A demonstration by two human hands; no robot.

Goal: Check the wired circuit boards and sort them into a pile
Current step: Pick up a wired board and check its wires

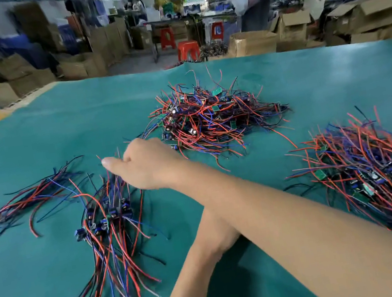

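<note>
Wired circuit boards with red, blue and black leads lie in three heaps on the green mat. A combed-out pile lies at the left, a tangled heap at the far centre, and a large heap at the right. My right hand reaches across to the top of the left pile, knuckles up, thumb stretched left, fingers curled down among the wire ends; whether it grips any is hidden. My left hand lies under my right forearm, its fingers covered.
A loose bundle of bare wires lies at the far left of the mat. Beyond the table's far edge stand cardboard boxes, red stools and people working at other benches.
</note>
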